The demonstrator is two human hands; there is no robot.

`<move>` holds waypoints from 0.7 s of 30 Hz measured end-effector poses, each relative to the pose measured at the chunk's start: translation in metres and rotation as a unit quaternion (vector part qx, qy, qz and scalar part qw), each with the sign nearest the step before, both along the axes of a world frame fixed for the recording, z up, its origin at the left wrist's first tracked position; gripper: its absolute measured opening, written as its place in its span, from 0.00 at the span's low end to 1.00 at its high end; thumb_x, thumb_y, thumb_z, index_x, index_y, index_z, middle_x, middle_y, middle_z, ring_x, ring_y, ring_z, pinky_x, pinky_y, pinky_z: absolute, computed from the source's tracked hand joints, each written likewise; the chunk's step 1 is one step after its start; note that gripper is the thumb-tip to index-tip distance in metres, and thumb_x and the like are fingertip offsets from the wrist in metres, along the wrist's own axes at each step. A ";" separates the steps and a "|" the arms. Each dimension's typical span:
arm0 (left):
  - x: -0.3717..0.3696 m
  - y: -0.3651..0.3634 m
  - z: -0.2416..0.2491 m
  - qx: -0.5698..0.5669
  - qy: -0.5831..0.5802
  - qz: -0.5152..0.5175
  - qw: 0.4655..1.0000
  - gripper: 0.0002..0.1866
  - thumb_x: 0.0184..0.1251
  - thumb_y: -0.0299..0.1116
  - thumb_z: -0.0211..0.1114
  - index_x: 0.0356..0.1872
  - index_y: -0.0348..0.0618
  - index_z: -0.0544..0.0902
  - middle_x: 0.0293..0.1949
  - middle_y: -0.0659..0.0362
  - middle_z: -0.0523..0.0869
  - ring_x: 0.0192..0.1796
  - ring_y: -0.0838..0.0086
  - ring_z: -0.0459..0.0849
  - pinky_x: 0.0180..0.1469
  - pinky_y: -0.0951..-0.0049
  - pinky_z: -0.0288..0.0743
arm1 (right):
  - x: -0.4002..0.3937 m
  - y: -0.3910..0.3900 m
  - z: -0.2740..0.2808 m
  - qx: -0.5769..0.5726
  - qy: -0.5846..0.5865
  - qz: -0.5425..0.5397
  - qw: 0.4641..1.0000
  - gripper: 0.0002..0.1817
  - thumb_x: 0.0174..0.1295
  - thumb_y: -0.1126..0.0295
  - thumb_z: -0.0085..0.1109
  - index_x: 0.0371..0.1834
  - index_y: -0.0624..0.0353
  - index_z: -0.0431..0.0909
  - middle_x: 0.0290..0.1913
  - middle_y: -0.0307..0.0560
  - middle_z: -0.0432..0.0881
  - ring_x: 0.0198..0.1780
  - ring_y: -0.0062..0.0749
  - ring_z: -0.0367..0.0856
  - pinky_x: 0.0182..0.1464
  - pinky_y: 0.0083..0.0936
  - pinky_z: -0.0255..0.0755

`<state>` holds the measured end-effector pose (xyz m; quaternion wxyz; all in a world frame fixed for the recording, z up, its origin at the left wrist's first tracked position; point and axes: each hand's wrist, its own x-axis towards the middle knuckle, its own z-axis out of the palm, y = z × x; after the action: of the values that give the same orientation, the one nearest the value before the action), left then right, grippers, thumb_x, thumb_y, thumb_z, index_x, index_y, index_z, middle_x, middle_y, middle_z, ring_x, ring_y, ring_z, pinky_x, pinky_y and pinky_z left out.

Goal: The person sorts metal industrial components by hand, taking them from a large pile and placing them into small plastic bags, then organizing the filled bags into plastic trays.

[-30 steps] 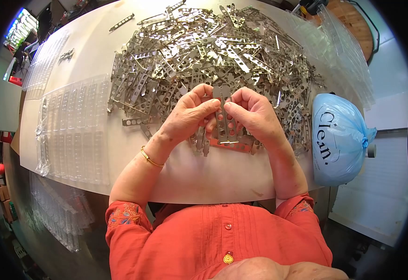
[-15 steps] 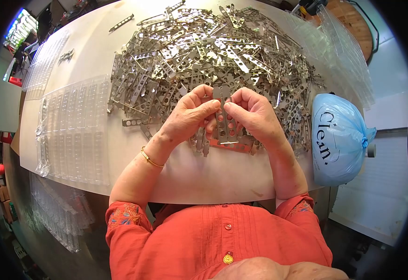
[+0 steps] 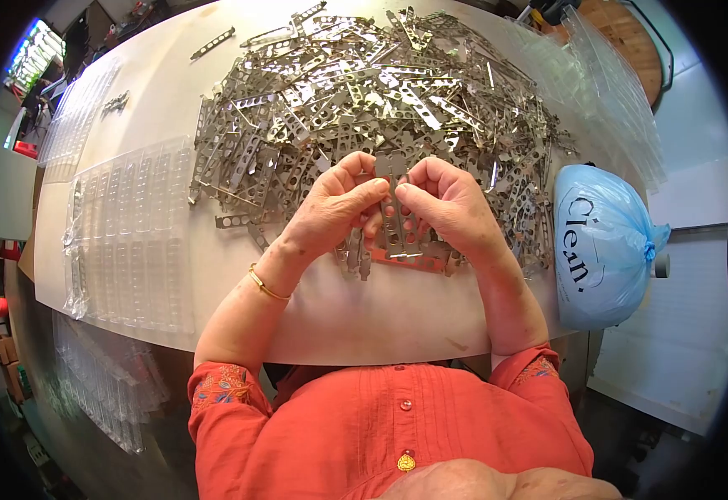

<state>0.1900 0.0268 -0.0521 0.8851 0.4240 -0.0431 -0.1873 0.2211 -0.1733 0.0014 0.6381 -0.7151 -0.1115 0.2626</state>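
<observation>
Over the table (image 3: 364, 325), in from the middle of its near edge, your left hand (image 3: 336, 207) and right hand (image 3: 456, 208) pinch thin metal strips (image 3: 396, 242). They look light, stiff and slippery, so grip their long sides; the big pile (image 3: 339, 104) lies beyond.

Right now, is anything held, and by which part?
Yes: perforated metalwork, pinched at its sides near its far end, between the left hand and right hand. Can't tell if it's one strip or several.
</observation>
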 end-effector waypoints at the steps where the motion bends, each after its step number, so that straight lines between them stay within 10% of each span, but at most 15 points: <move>1: 0.000 0.000 0.000 0.003 -0.002 0.001 1.000 0.09 0.77 0.32 0.63 0.51 0.46 0.73 0.34 0.60 0.86 0.24 0.81 0.81 0.26 0.83 0.75 | 0.000 0.000 0.001 -0.008 -0.002 0.000 1.000 0.07 0.70 0.69 0.60 0.40 0.62 0.77 0.30 0.37 0.82 0.29 0.16 0.81 0.29 0.17 0.75; 21: -0.001 0.003 0.004 0.066 -0.045 0.028 0.996 0.08 0.74 0.35 0.67 0.38 0.42 0.84 0.31 0.67 0.83 0.29 0.84 0.82 0.29 0.80 0.77 | 0.000 0.000 -0.006 -0.027 -0.068 -0.019 0.997 0.07 0.73 0.71 0.59 0.45 0.64 0.81 0.34 0.34 0.84 0.32 0.11 0.77 0.31 0.16 0.71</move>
<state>0.1886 0.0299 -0.0485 0.8570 0.4909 -0.0584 -0.1458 0.2206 -0.1737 -0.0044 0.6145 -0.7503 -0.1341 0.2037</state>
